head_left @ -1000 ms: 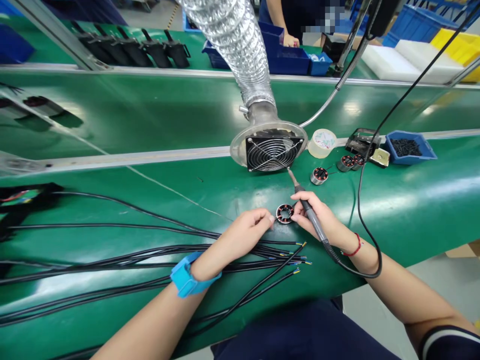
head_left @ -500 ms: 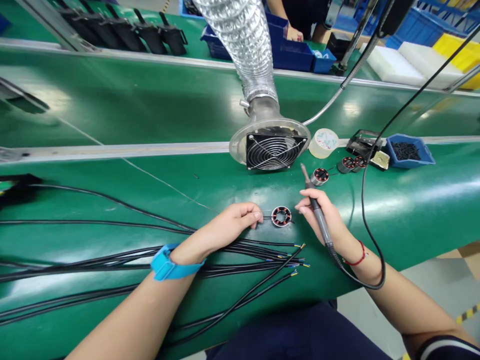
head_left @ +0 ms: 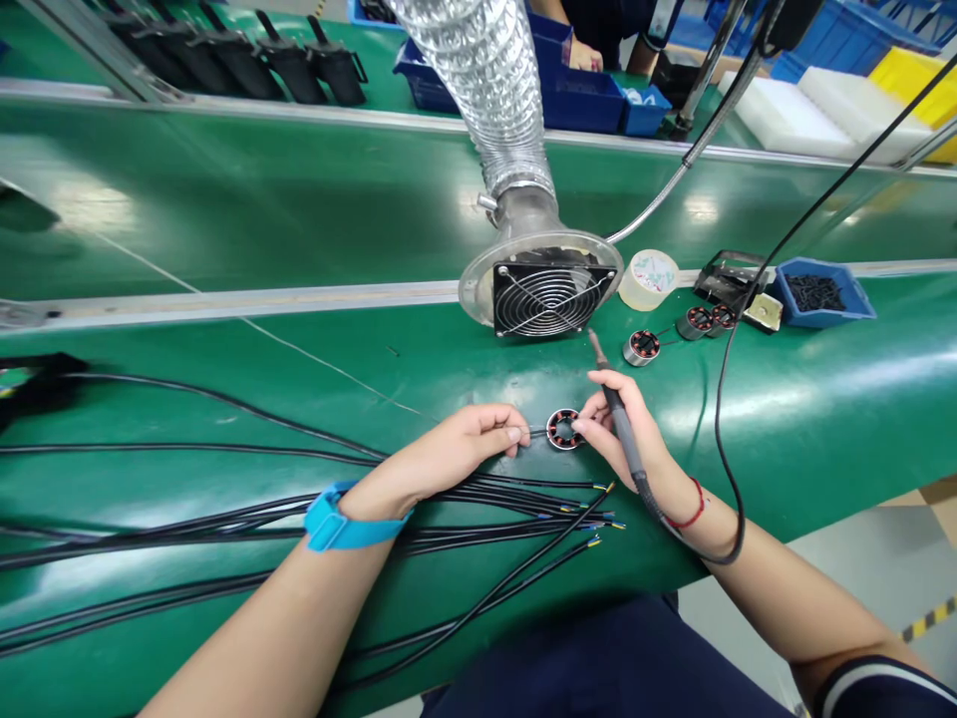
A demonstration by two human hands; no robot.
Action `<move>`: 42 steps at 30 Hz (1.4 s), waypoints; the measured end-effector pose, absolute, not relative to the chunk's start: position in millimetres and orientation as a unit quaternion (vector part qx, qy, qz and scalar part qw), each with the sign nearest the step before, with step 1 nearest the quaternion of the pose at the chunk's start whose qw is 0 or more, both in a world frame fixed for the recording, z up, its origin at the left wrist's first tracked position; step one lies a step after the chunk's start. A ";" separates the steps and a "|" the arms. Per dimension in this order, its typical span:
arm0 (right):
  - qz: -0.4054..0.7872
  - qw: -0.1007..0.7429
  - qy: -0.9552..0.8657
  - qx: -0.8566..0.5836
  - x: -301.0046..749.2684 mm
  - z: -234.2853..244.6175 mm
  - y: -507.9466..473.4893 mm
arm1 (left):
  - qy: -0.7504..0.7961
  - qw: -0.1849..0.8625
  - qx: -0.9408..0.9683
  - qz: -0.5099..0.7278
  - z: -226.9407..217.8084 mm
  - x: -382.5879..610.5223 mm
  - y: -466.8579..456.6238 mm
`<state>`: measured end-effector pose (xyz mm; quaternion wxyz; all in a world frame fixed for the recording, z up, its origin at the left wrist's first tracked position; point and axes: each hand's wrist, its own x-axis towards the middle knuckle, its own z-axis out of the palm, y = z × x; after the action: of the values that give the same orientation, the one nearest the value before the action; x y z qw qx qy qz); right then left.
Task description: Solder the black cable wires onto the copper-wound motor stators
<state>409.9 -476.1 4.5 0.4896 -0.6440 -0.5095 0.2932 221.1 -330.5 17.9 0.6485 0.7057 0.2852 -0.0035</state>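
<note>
My left hand is closed, its thumb and finger pinching the thin dark leads of a motor stator. This stator is a metal ring with copper windings, lying on the green bench. A thin silvery wire runs from the upper left to behind my left hand. In my right hand a soldering iron is held with its tip pointing up and away, clear of the stator. The thumb and finger of that same hand touch the stator's right side, partly hiding it.
Black cables with stripped coloured ends lie nearest me. A fume extractor hangs above the work. More stators, a round tub and a blue bin of black pieces stand right. Across the bench is another person's hand.
My right hand has moved left with the soldering iron, and its fingertips now meet the stator's right side. My left hand keeps its pinch on the leads.
</note>
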 end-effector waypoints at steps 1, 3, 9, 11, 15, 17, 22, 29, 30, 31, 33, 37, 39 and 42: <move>0.263 0.484 -0.514 -0.658 407.6 2.7 -482.2 | 0.283 0.649 0.706 -0.003 18.3 220.7 -330.4; 0.209 0.454 -0.535 -0.681 402.0 -1.4 -493.4 | 0.278 0.651 0.706 0.002 19.2 221.0 -330.9; 0.143 0.382 -0.610 -0.679 388.8 -7.8 -494.4 | 0.231 0.631 0.740 0.021 24.6 236.9 -343.2; 0.140 0.371 -0.624 -0.673 391.3 -6.3 -488.6 | 0.222 0.608 0.762 0.031 26.9 242.2 -350.2; 0.158 0.364 -0.614 -0.682 404.8 -1.9 -484.7 | 0.280 0.528 0.801 0.040 29.7 242.6 -368.0; 0.164 0.371 -0.610 -0.681 412.8 0.7 -487.6 | 0.279 0.445 0.851 -0.010 29.3 240.8 -379.0; 0.114 0.418 -0.594 -0.678 424.2 14.9 -503.1 | 0.201 0.290 0.932 -0.080 29.6 239.8 -395.9; 0.193 0.556 -0.533 -0.608 398.0 33.3 -513.1 | 0.272 0.513 0.810 0.079 44.1 226.1 -375.0; 0.220 0.577 -0.521 -0.590 392.6 34.2 -511.5 | 0.272 0.532 0.797 0.088 45.0 224.3 -372.7; 0.240 0.594 -0.509 -0.575 387.6 35.1 -509.2 | 0.270 0.544 0.789 0.097 45.5 222.9 -371.1; 0.264 0.620 -0.490 -0.553 379.4 37.4 -503.7 | 0.270 0.558 0.777 0.110 45.6 221.7 -369.9; 0.276 0.640 -0.472 -0.540 371.4 43.2 -494.2 | 0.269 0.581 0.761 0.105 44.4 222.4 -371.0; 0.278 0.643 -0.467 -0.540 370.7 45.1 -492.0 | 0.266 0.584 0.760 0.099 43.9 223.0 -371.4; 0.287 0.640 -0.464 -0.541 372.2 45.9 -491.3 | 0.257 0.583 0.764 0.101 43.2 223.2 -370.7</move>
<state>372.2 -491.3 45.9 0.6399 -0.5409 -0.4642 0.2871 223.2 -370.7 43.2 0.5829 0.7642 0.2568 0.1014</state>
